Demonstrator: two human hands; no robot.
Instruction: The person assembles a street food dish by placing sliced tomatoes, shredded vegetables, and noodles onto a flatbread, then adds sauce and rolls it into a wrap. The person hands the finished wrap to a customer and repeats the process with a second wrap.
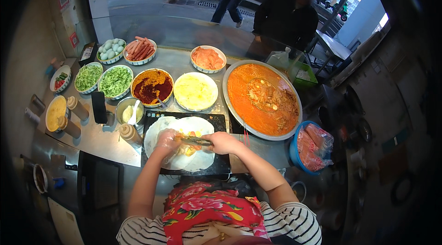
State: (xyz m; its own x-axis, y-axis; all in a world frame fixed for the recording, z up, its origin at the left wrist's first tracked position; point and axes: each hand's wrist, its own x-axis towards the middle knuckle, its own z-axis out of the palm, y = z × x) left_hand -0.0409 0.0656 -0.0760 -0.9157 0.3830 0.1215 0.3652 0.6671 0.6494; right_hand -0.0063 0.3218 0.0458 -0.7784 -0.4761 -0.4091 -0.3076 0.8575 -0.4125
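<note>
Thin white flatbread sheets [203, 126], overlapping, lie on a black board [221, 120] in front of me, with a heap of yellow and orange filling [188, 150] on them. My left hand [169, 141], in a clear plastic glove, is over the left part of the sheets, its fingers at the filling end of a dark, slim utensil or knife [196, 140]. My right hand [221, 142], bare, grips that utensil's right end. What the left fingers hold is partly hidden.
Bowls of shredded cucumber [115, 81], chili sauce [152, 86], sausages [140, 50] and yellow shreds [195, 90] line the counter. A large pan of red stew [241, 93] stands right, near a blue basin [298, 162]. Squeeze bottles [130, 134] stand left. A person [286, 17] is behind the glass.
</note>
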